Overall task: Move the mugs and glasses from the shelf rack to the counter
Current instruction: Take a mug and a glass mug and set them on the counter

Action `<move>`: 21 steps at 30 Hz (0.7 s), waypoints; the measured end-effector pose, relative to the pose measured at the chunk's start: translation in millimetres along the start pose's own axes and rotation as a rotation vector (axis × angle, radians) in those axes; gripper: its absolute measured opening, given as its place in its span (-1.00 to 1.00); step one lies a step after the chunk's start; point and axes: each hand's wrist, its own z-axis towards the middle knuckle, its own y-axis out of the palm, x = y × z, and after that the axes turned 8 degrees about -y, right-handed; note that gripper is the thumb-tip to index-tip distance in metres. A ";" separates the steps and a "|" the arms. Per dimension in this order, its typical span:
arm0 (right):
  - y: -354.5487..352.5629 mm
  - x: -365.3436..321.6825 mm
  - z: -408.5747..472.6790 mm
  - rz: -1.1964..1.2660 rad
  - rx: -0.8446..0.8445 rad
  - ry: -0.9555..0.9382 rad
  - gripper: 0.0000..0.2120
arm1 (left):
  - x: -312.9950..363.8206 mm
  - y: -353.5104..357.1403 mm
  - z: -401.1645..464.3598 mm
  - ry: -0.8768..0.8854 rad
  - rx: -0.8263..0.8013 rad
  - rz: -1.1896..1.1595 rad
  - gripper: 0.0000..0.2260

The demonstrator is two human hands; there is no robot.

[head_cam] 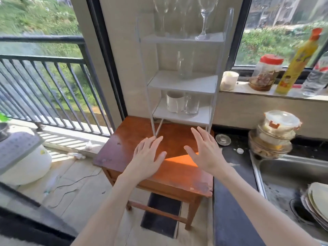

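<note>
Both hands hover spread over the wooden side table (124, 150), holding nothing: the left hand (148, 157) with fingers straight and fanned near the rack's front left leg, the right hand (205, 150) likewise wide and flat, just in front of the front right leg. Nothing has been lifted yet, so the step in hand looks like the first reach.

The white shelf rack (182, 84) stands at the back of the table with 3 tiers. The bottom tier holds a white mug (174, 102) and, just beside it on the right, a clear glass mug (192, 105). The middle tier holds 1 tall clear glass vessel (184, 65), blurred. The top tier carries stemmed wine glasses (205, 16); the count is hard to tell, at least 2.

The black counter (230, 174) lies to the right, beside the sink (276, 176), with a bare strip near the table.

To do it well, I would start low: the 2 mugs are nearest and sturdy, 1 per hand, drawn straight forward between the legs. The rack looks light and narrow, so a knock against a leg could rock the stemware above. Wine glasses are best taken singly by the stem, with the other hand steadying the frame. Set each piece away from the sink's edge.
</note>
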 end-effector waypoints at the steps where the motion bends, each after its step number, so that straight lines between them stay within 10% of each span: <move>1: 3.4 3.0 10.9 0.031 0.008 0.019 -0.36 | -0.2 2.2 14.4 0.012 -0.018 -0.031 -0.52; 21: 42.6 75.0 194.1 0.847 0.173 0.247 -0.73 | 55.8 37.3 227.7 -0.276 -0.242 -1.096 -0.84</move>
